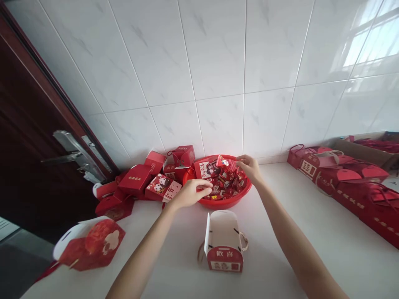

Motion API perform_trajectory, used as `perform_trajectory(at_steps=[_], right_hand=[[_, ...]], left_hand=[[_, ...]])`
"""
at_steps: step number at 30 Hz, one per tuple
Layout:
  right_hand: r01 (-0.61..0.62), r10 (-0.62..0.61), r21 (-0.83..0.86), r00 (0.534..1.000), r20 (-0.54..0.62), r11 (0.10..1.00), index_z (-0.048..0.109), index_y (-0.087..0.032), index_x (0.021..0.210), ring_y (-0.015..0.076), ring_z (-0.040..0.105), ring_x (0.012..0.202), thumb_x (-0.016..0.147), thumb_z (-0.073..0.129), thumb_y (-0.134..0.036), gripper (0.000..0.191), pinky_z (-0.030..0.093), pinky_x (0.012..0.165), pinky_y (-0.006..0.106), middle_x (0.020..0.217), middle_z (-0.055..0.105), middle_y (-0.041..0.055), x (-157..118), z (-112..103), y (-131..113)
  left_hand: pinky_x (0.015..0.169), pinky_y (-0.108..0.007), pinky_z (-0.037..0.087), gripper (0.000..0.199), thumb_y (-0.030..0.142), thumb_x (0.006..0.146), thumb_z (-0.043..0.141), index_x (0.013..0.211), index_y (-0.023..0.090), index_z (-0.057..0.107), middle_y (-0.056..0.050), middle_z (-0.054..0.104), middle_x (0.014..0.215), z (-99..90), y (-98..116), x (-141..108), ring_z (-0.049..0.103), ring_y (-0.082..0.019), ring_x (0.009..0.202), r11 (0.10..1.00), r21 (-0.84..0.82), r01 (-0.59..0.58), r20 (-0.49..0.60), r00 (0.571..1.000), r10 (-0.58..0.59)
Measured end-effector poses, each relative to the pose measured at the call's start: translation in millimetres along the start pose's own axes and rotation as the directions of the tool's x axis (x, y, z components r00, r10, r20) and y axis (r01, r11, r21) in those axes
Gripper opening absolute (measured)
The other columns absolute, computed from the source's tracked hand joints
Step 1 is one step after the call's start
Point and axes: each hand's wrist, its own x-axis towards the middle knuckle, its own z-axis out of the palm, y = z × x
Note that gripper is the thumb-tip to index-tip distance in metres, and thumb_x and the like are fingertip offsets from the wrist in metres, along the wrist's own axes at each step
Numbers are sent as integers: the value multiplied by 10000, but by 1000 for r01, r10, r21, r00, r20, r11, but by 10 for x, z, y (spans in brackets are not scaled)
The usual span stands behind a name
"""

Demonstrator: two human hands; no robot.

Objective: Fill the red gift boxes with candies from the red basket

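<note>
In the middle of the frame, a round red plastic basket (pixel 215 204) stands on the white table (pixel 174 257) near the grey-veined white tiled wall (pixel 218 54). It holds small red-wrapped sweets (pixel 229 182), a red-and-pink printed box (pixel 207 169) and a small red pyramid-shaped packet (pixel 222 162). The left hand (pixel 188 193) reaches over the basket's left front edge, thumb and fingers slightly apart, with nothing seen between them. The right hand (pixel 250 169) is at the basket's right rim, fingers bent; whether it grips anything cannot be told.

An open red-and-white cardboard box (pixel 225 254) with twisted rope handles sits upright in front of the basket, at the lower centre, its white inside showing. Red gift boxes (pixel 134 180) are heaped left of the basket, more red boxes (pixel 346 180) line the right side of the frame, and a large red-and-white paper box (pixel 99 245) lies at the lower left.
</note>
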Motion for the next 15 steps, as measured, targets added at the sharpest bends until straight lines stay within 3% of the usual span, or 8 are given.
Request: perform_trajectory(at_steps=[3,6,8,12,15], right_hand=[[-27,23,-31,994,-109,999,627,-196,830,152,580,521,661,605,-344,226,444,508,267,599,628,-11,95,80,162],[-67,61,-56,992,-112,996,612,-205,816,162,586,512,653,581,-306,194,439,505,272,582,612,-19,114,154,305],[-66,60,-74,995,-78,995,621,-208,817,163,596,527,651,585,-285,187,443,515,272,603,625,-18,117,179,381],[-55,53,-103,998,-26,993,633,-215,799,165,609,571,672,601,-262,140,471,555,279,643,655,-11,144,165,478],[-58,56,-88,998,-17,994,646,-213,804,171,627,591,686,609,-253,129,490,589,291,666,675,-4,161,137,503]], left_hand=[[858,-308,555,286,325,858,618,1059,172,751,-75,783,1059,98,-202,386,725,-235,967,992,111,64,129,989,-78],[925,-313,511,247,285,831,647,1029,191,763,-81,770,1101,313,-316,729,693,-267,1060,950,290,-111,368,930,-4],[941,-320,500,280,319,843,642,1069,198,756,-93,749,1145,453,-356,922,680,-285,1084,917,364,-160,491,870,-44],[1032,-411,463,630,468,745,740,1314,216,641,-146,583,1413,578,-450,1218,558,-377,1274,879,462,-122,523,837,-159],[1040,-423,460,832,479,670,790,1430,264,527,-142,537,1450,580,-534,1351,531,-379,1303,842,528,-106,535,812,-233]])
